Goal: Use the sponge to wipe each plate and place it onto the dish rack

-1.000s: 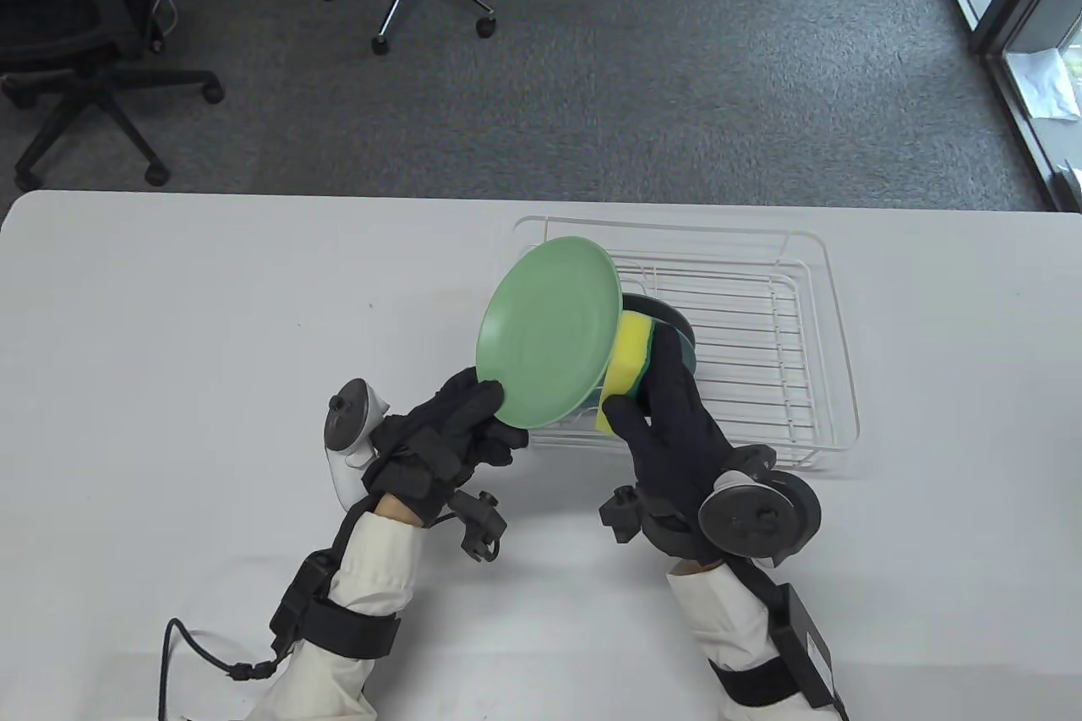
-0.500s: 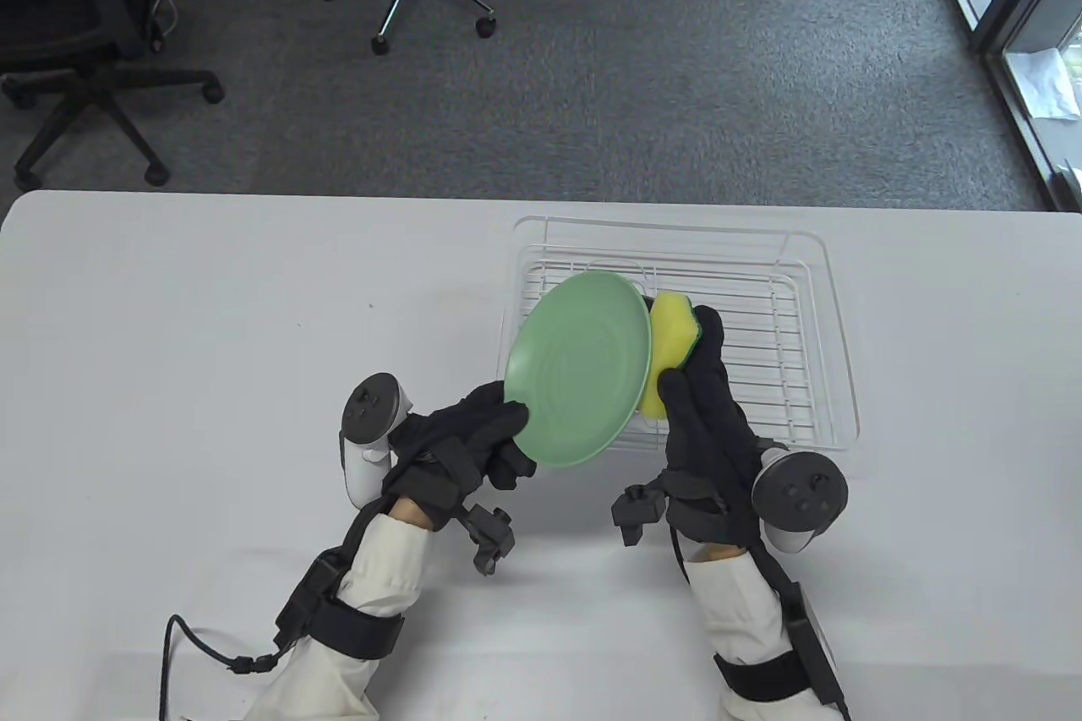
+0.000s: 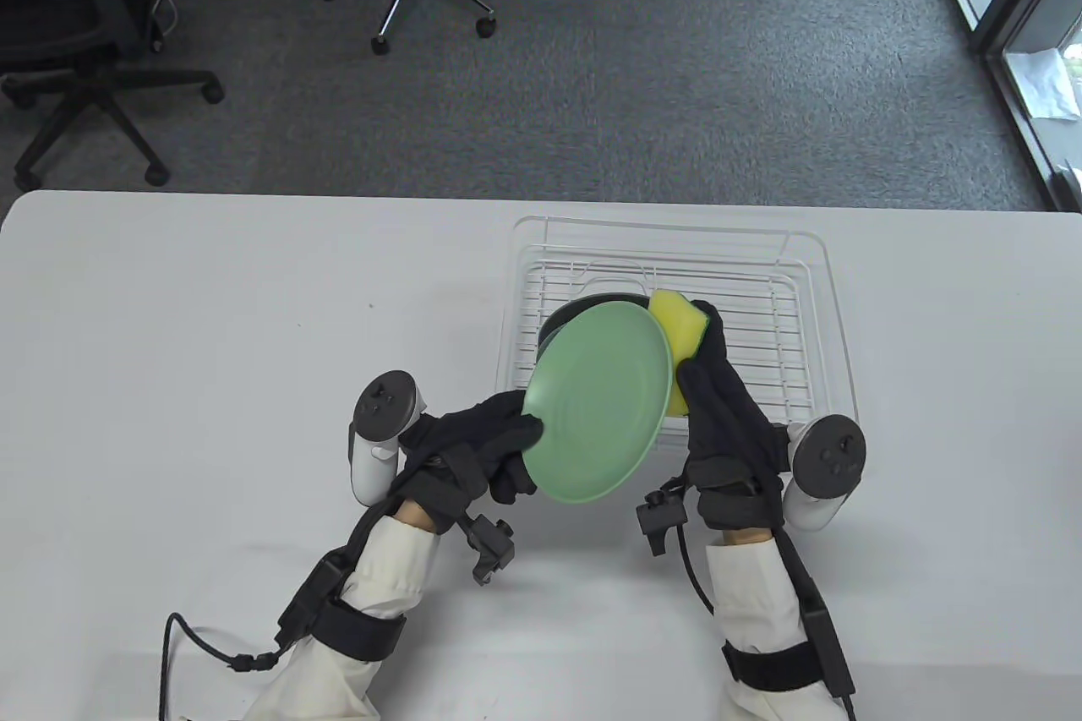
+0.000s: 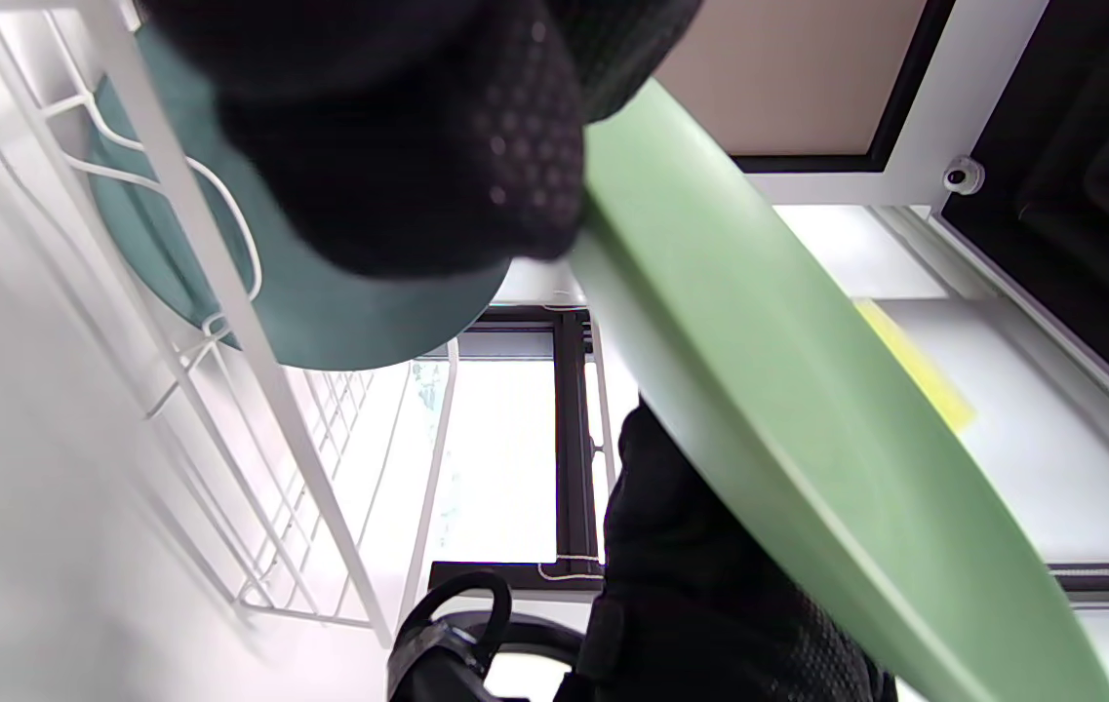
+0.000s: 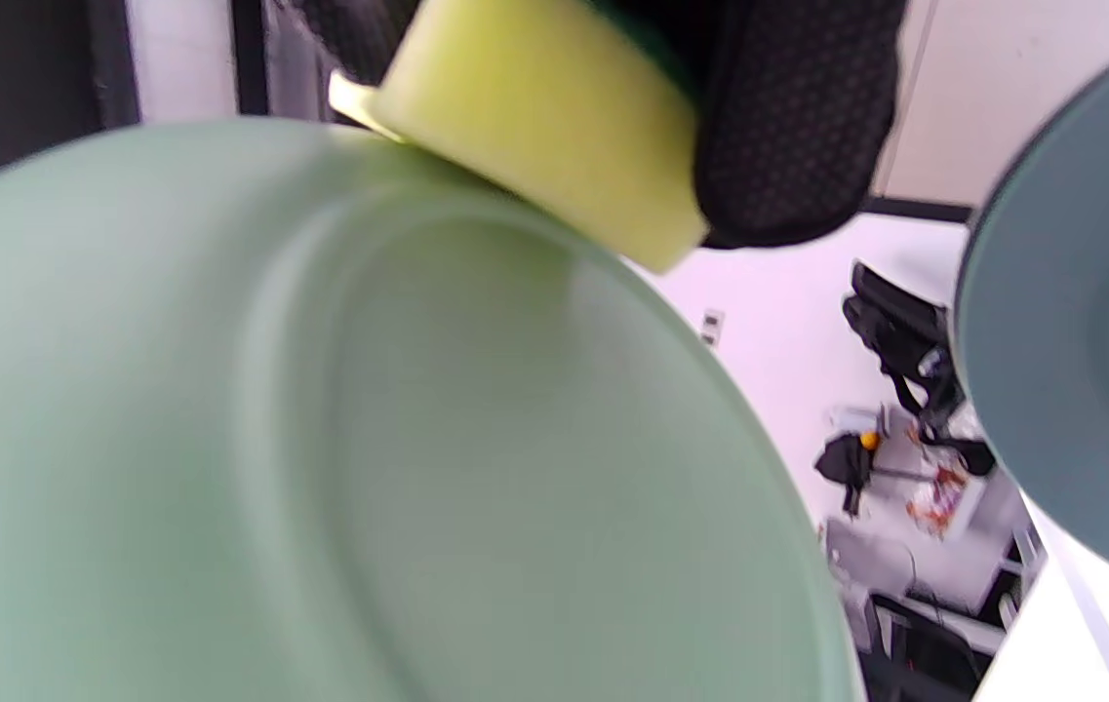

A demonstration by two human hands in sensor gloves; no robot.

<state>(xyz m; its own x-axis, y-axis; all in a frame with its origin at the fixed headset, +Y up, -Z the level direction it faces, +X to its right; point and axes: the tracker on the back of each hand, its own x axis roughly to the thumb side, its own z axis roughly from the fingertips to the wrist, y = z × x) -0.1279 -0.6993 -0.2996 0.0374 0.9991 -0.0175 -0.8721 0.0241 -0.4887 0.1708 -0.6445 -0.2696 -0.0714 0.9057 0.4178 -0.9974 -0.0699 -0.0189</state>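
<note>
A light green plate [image 3: 602,403] is tilted up over the front left of the white wire dish rack [image 3: 824,332]. My left hand [image 3: 482,446] pinches its lower left rim, thumb on the near face. My right hand [image 3: 718,400] grips a yellow sponge with a green back [image 3: 680,324] and presses it against the plate's far side, near the upper right rim. In the right wrist view the sponge [image 5: 534,127] lies on the green plate [image 5: 320,468]. A dark teal plate [image 3: 562,315] stands in the rack behind it, also seen as the teal plate [image 4: 320,312] through the rack wires.
The white table [image 3: 211,332] stretches to the left of the rack. Beyond the table's far edge is grey carpet with office chairs [image 3: 76,36]. A cable [image 3: 194,645] trails from my left forearm.
The green plate has come down and toward me, lower over the rack's front. My right hand turned so its tracker faces right, and the sponge slid up to the plate's upper right rim.
</note>
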